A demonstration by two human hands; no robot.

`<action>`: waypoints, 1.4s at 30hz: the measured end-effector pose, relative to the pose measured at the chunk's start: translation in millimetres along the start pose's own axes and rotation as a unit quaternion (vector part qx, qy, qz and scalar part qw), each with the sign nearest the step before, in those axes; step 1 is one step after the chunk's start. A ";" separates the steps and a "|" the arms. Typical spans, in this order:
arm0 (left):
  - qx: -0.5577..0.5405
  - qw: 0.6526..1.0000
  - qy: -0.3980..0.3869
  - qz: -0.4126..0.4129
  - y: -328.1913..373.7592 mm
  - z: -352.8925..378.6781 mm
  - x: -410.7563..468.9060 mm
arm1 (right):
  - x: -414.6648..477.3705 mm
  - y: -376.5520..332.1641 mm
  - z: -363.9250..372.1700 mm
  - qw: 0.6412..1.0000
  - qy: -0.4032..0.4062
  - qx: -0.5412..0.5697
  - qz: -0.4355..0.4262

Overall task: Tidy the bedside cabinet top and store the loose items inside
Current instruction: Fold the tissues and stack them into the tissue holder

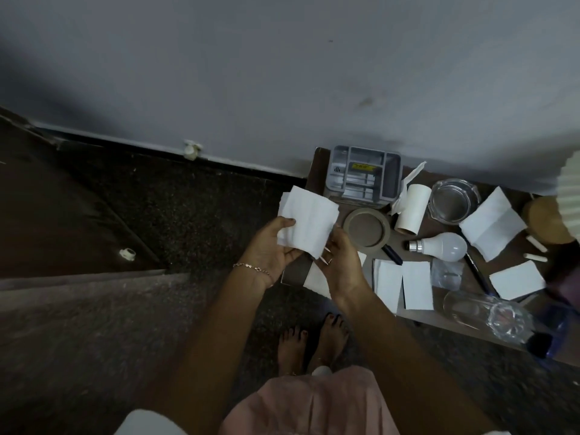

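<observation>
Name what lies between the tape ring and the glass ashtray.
A cardboard tube lies on its side between the tape ring and the glass ashtray, with crumpled white paper at its far end; the head view shows it.

The head camera looks steeply down, close above the cabinet top (pixel 518 332).

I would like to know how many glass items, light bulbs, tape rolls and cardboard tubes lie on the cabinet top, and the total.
Glass items: 2, bowl and tumbler
Light bulb: 1
Tape roll: 1
Cardboard tube: 1
Total: 5
</observation>
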State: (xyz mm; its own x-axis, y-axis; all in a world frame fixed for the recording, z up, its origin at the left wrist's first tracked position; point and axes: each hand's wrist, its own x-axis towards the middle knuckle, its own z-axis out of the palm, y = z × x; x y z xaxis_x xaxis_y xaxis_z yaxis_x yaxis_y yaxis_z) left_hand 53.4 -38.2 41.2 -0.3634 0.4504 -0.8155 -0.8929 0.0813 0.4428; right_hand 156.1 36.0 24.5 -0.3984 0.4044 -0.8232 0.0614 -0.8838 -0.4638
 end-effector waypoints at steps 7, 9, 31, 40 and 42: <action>0.024 1.000 -0.004 -0.015 -12.2 2.0 -13.2 | -17.8 -11.5 -10.2 0.976 0.062 -0.128 -0.167; 0.023 1.000 -0.002 -0.011 -12.5 2.6 -11.9 | -21.3 -15.3 -13.7 0.970 0.057 -0.135 -0.193; 0.045 0.996 -0.073 -0.017 -20.9 30.8 -6.1 | -23.9 -31.8 -19.3 0.925 -0.012 -0.263 -0.275; 0.080 0.996 -0.036 0.001 -23.1 46.1 2.8 | -16.4 -45.5 -33.9 0.903 0.058 -0.261 -0.336; 0.077 0.996 -0.033 -0.002 -21.2 51.5 6.0 | -13.8 -51.4 -35.5 0.907 0.062 -0.269 -0.319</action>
State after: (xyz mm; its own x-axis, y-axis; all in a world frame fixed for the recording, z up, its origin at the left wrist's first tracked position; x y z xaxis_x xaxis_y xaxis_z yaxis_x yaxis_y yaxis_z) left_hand 83.8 8.6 46.1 -0.3381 0.5061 -0.7934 -0.8408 0.2162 0.4963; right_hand 190.9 84.2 48.1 -0.4056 0.8462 -0.3456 0.3051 -0.2310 -0.9239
